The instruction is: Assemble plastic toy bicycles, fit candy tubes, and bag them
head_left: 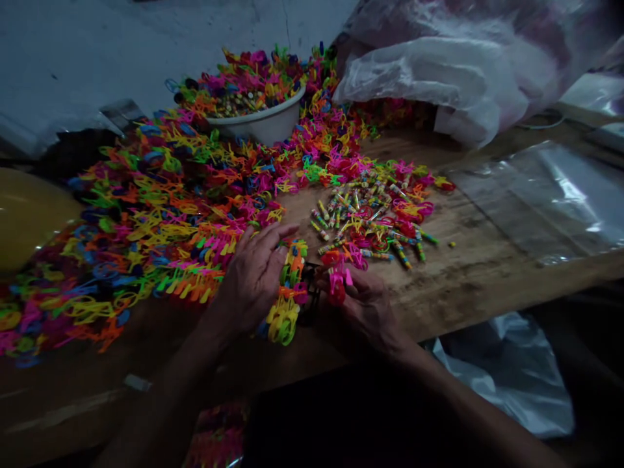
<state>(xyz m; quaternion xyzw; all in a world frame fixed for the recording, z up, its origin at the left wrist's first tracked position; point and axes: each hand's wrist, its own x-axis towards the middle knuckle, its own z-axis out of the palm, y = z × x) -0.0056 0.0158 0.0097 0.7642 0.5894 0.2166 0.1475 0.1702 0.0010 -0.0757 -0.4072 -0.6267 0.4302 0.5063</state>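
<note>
My left hand lies over the front of a heap of small bright plastic pieces, its fingers stretched out. Beside its fingertips, a stack of yellow, green and orange plastic pieces stands against a small dark frame, whose shape is hard to make out. To the right, my right hand has its fingers closed on a pink and red plastic piece. Just beyond that hand lie several short patterned tubes, mixed with more plastic pieces.
A white basin filled with tubes and plastic pieces stands at the back. Clear plastic bags lie flat on the wooden table. A large bulging bag occupies the back right. A yellow rounded object sits at the left.
</note>
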